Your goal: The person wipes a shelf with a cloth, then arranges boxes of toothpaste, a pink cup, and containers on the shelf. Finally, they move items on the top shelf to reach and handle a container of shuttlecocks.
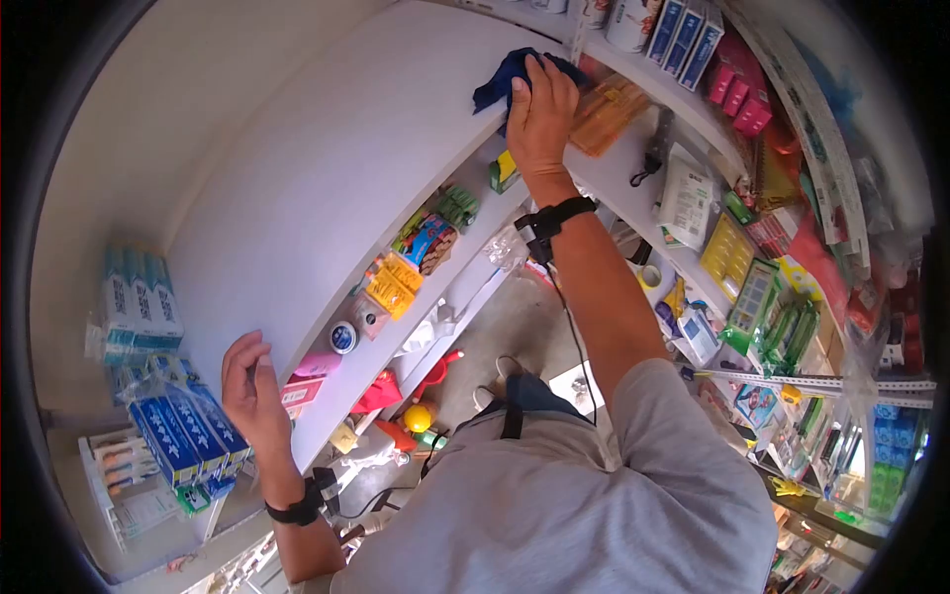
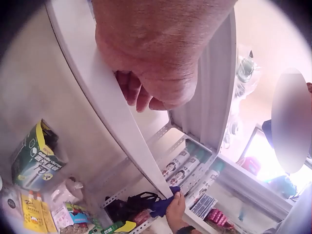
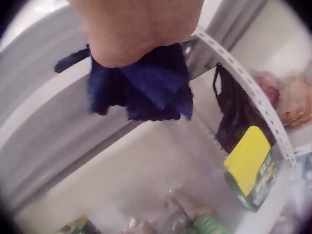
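A dark blue cloth [image 1: 498,87] lies bunched at the far right end of a broad white shelf board [image 1: 346,148]. My right hand [image 1: 542,114] holds it there, fingers over the top. In the right wrist view, folds of the cloth [image 3: 153,90] hang below the hand beside the board's edge. My left hand [image 1: 255,396] is by the left end of the same board, its fingers loosely bent with nothing in them. Seen from the left wrist, this hand [image 2: 146,58] overlaps the board's front edge, and part of its fingers is hidden.
Blue-and-white boxes [image 1: 178,431] stand left of the board. On the shelf below are yellow packets [image 1: 393,284], a round tin [image 1: 343,338] and a green-yellow box [image 3: 251,168]. Packed shelves of goods, including pink boxes [image 1: 742,99], line the right. A yellow ball [image 1: 418,418] shows lower down.
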Demonstrator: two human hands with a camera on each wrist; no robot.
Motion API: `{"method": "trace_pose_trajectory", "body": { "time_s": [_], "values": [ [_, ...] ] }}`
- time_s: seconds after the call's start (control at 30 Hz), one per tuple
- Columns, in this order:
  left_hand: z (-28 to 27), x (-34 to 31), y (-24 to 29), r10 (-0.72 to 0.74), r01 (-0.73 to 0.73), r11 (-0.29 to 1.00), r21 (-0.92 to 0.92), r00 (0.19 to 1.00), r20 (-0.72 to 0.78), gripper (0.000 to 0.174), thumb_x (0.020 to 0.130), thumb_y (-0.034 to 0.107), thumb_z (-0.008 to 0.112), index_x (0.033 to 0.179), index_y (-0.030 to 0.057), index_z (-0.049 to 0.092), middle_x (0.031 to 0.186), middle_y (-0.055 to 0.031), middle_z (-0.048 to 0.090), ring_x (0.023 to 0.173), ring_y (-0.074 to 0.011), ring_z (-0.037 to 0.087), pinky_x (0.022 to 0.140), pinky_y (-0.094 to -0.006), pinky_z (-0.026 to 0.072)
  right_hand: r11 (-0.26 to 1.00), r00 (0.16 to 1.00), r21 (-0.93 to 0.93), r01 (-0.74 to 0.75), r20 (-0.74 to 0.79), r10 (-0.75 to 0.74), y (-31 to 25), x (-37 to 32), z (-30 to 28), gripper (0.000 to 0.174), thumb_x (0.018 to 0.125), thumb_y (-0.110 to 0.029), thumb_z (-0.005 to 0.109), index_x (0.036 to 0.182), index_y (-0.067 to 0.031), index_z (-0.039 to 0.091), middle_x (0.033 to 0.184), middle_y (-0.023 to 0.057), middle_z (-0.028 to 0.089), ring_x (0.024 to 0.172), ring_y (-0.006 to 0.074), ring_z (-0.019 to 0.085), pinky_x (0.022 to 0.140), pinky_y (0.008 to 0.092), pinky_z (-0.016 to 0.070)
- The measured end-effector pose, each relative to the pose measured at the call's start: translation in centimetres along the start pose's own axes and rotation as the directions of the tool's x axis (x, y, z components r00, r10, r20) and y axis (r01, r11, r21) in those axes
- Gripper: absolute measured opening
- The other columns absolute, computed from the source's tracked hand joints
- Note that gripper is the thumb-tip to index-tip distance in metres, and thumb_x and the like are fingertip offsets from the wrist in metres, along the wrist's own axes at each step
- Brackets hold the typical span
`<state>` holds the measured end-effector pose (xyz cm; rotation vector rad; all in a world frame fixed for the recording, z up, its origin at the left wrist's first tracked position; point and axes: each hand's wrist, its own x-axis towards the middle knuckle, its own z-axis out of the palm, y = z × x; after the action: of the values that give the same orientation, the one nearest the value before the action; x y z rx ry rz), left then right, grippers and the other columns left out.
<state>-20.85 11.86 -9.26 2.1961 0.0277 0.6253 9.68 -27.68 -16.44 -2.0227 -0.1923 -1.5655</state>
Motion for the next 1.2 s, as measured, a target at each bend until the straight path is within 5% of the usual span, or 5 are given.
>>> {"method": "trace_pose_trajectory", "body": {
  "time_s": [0.23,0.6,0.83,1.1,1.2],
  "values": [
    [-0.5,-3.0,0.5,0.011,-0.072,0.966,-0.249,0.971,-0.238,0.012,0.094,-0.005,0.058,0.096,-0.0019,0.069,0.107,-0.0145,0.072,0.101,-0.0220,0.066,0.094,-0.0335,0.0507,0.934,0.975,0.342,0.100,0.155,-0.161,-14.3,-5.9,-4.2,0.040,0.095,-0.019,0.070,0.132,-0.0028,0.067,0.138,0.0213,0.060,0.121,0.0433,0.052,0.107,0.0546,0.0401],
    [-0.3,-16.4,1.1,-0.076,0.097,0.981,-0.168,0.989,0.125,0.014,0.086,-0.003,0.070,0.099,-0.0005,0.071,0.102,-0.0152,0.074,0.095,-0.0287,0.073,0.084,-0.0377,0.0575,0.441,0.603,0.789,0.427,0.115,-0.790,-35.5,-8.4,-6.7,0.036,0.085,-0.022,0.063,0.119,-0.0106,0.067,0.110,0.0058,0.064,0.090,0.0218,0.056,0.072,0.0338,0.0440],
    [-1.3,-18.6,-0.6,-0.132,0.131,0.986,-0.104,0.991,-0.001,0.016,0.085,-0.005,0.069,0.101,0.0003,0.071,0.103,-0.0137,0.075,0.091,-0.0280,0.074,0.080,-0.0354,0.0589,0.400,0.362,0.764,0.507,0.232,-0.903,-31.8,-5.1,-5.7,0.038,0.080,-0.022,0.073,0.118,-0.0144,0.069,0.120,0.0070,0.066,0.107,0.0282,0.060,0.088,0.0401,0.0488],
    [-3.1,-10.9,3.5,0.048,-0.071,0.986,-0.151,0.988,-0.150,0.013,0.086,-0.003,0.069,0.098,0.0002,0.074,0.102,-0.0150,0.075,0.092,-0.0284,0.073,0.081,-0.0365,0.0575,0.666,0.158,0.741,0.086,0.650,-0.744,-27.6,2.4,-3.0,0.051,0.093,-0.038,0.074,0.132,-0.0071,0.063,0.132,0.0181,0.063,0.119,0.0415,0.058,0.103,0.0489,0.0492],
    [-3.1,-6.4,3.5,0.218,-0.231,0.972,-0.036,0.951,-0.219,0.015,0.084,-0.003,0.071,0.099,0.0016,0.073,0.103,-0.0140,0.075,0.092,-0.0301,0.072,0.082,-0.0380,0.0572,0.405,0.027,0.871,0.279,0.414,-0.910,-31.0,0.9,-3.4,0.058,0.097,-0.040,0.069,0.139,-0.0005,0.059,0.144,0.0266,0.055,0.133,0.0462,0.051,0.114,0.0517,0.0428]
  ]
}}
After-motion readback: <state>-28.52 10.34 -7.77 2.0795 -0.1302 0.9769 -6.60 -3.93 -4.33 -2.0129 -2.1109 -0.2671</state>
